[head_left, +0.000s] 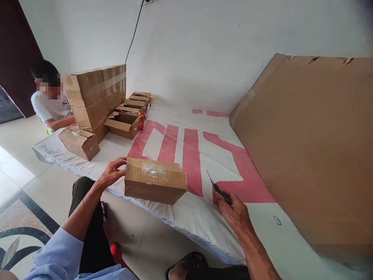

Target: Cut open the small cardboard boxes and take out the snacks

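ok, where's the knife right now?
In the head view the knife is in the right hand, blade pointing up over the white and pink sheet, just right of the taped box the left hand steadies.

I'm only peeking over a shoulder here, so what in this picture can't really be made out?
- Head view: contents of the taped box at the left hand; its shut flaps hide them.
- Knife handle: wrapped inside the right hand grip.
- Small label on the white sheet: too small to read.
- Open boxes by the wall: contents too far to tell.
- Other person: hands hidden behind the stacked boxes.
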Tool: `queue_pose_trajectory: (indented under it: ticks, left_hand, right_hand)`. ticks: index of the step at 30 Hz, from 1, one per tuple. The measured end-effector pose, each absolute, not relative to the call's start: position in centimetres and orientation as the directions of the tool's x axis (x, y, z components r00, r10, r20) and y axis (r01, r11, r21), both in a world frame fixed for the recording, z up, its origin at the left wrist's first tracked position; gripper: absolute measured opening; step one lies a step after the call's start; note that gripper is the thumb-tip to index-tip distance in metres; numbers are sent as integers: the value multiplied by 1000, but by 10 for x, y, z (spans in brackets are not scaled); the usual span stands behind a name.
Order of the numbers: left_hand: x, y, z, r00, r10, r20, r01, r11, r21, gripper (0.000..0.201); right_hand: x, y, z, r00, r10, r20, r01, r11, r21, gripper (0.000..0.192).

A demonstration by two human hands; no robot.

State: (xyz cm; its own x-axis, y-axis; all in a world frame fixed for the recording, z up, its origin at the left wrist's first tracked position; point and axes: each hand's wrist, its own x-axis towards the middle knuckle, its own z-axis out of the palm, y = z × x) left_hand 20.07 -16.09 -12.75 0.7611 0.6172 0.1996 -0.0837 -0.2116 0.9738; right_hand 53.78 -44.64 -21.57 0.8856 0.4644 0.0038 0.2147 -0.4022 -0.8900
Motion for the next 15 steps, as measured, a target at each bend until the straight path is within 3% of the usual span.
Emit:
queue_pose_trajectory:
  ticks: [6, 12, 15]
  left_hand:
    - [202, -166, -123, 780, 581, 234, -110, -241, 964, 38]
    - [205, -170, -127, 793, 579, 192, -71, -225, 972, 37]
    - [207, -173, -130, 796, 575, 188, -60, -235, 970, 36]
  right_hand:
    - [510, -439, -157, 773, 634, -12, 112, -154, -982, 60]
    - [477, -410, -85, 472, 881, 12, 360, -180, -915, 55]
    - [466, -392, -60, 339, 940, 23, 488, -155, -859, 50]
